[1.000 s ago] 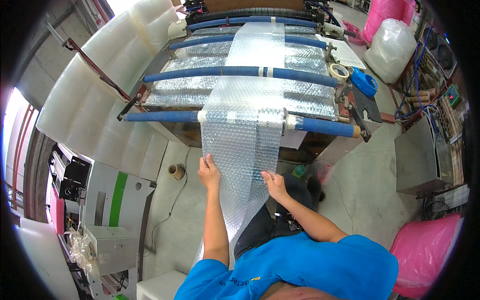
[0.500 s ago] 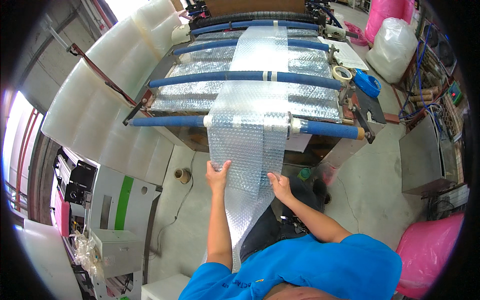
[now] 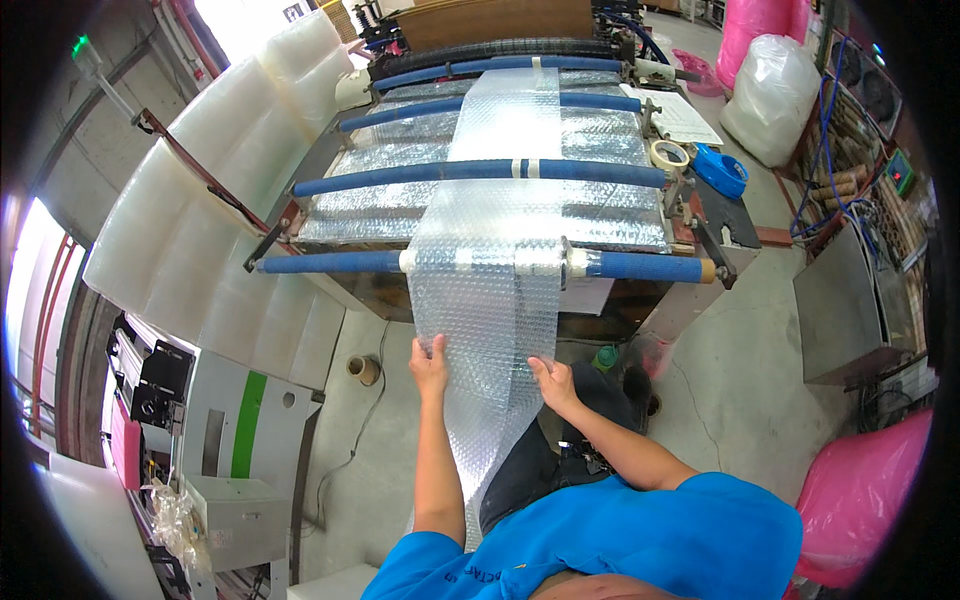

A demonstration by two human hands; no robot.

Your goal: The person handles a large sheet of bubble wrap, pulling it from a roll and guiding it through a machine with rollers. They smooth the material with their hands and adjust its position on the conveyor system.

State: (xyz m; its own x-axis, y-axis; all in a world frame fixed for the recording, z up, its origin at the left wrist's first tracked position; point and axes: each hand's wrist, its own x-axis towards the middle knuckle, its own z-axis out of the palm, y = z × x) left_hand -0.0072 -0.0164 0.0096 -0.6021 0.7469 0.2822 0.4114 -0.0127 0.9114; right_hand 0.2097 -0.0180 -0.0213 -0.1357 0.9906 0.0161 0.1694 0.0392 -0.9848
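Gripping the bubble wrap sheet (image 3: 485,310) by both edges here, in front of the body, just below the front blue roller (image 3: 650,266). Pinching the left edge with the left hand (image 3: 429,372), with thumb on the near face; pinching the right edge with the right hand (image 3: 553,384), also with thumb on top, a touch closer to the body. Almost level, then, but probably better squared up to avoid pulling more on one side. Draped over the front roller, running up beneath the second blue roller (image 3: 400,171), narrowing below the hands and trailing beside the dark trousers (image 3: 520,480). Worth watching that lower stretch for twists, and the lengthwise line near the right side: fold or seam, cannot tell which. Spread the pull evenly, wrist to wrist, and hold lightly; likely to crush bubbles or stretch the film with too hard a pinch. Look up along the sheet, too, and line up its edges straight across the roller rather than slanting toward either end.
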